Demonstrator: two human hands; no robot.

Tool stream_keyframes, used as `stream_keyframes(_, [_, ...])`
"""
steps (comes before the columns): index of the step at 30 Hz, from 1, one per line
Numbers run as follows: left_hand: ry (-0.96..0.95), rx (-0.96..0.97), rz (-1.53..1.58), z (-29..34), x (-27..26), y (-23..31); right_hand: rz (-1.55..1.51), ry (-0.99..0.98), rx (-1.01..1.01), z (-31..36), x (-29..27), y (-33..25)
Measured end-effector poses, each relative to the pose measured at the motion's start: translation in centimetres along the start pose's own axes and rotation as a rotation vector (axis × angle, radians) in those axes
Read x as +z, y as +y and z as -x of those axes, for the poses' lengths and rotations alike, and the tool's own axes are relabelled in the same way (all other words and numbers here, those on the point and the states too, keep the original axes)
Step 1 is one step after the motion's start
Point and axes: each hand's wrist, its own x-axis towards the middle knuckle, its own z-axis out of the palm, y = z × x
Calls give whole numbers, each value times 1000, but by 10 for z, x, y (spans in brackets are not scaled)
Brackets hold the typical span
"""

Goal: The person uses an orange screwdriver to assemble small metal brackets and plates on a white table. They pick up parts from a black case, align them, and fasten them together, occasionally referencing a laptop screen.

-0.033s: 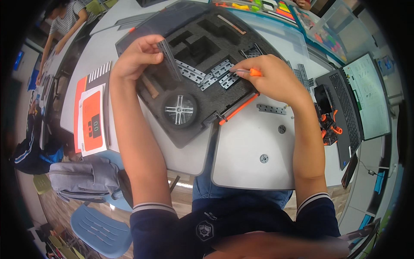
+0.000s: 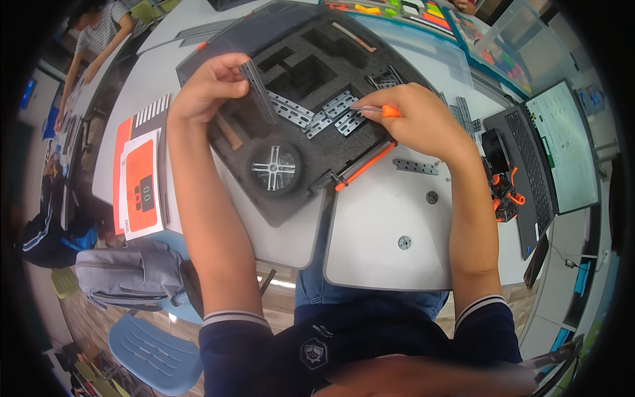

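Observation:
My left hand is closed round the upper end of a long grey metal bar, which slants down over the foam tray of a black case. In my right hand is an orange-handled screwdriver; its metal shaft points left, with my fingertips around it. Just under the shaft lie several perforated metal beams in a cut-out of the foam. A black wheel with a silver spoked hub sits in the near left part of the tray.
On the white table are a short perforated beam and two small round discs. To the right stand a black and orange part and an open laptop. Booklets lie left; a backpack rests below them.

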Motion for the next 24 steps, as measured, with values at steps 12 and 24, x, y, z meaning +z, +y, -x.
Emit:
stream_keyframes(12, [-37, -2, -8, -2, -3, 1, -68, -43, -11, 4, -3, 1])
stream_keyframes(24, [-20, -11, -14, -1, -2, 1, 14, 59, -38, 2, 6, 4])
